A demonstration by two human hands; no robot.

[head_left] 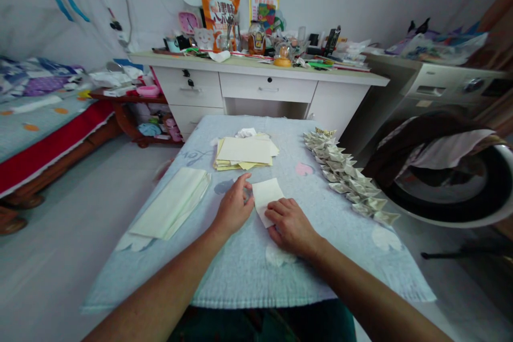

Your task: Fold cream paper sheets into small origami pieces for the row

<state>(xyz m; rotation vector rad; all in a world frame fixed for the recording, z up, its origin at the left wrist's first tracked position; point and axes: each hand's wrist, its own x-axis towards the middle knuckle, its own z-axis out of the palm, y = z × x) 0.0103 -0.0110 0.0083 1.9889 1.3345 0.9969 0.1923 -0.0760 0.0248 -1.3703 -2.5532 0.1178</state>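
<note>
A small cream sheet of paper (pixel 266 193), perhaps folded, lies at the middle of the cloth-covered table. My right hand (pixel 292 224) grips its lower right side, fingers on top and thumb at the near edge. At the paper's left edge is my left hand (pixel 235 204), its fingers curved and apart; the thumb tip is close to or touching that edge. Beyond both hands sits a stack of cream and yellow paper (pixel 245 150). Left of my left arm lies a pile of larger pale sheets (pixel 172 203). Several folded pointed paper pieces (pixel 347 173) stand nested in rows on the right.
A light blue cloth (pixel 224 283) covers the table. Behind it stands a white desk (pixel 264 88) crowded with jars, a pink clock (pixel 188 22) and an orange bag (pixel 219 8). A washing machine (pixel 444 85) with its door open is at right, a bed (pixel 48 123) at left.
</note>
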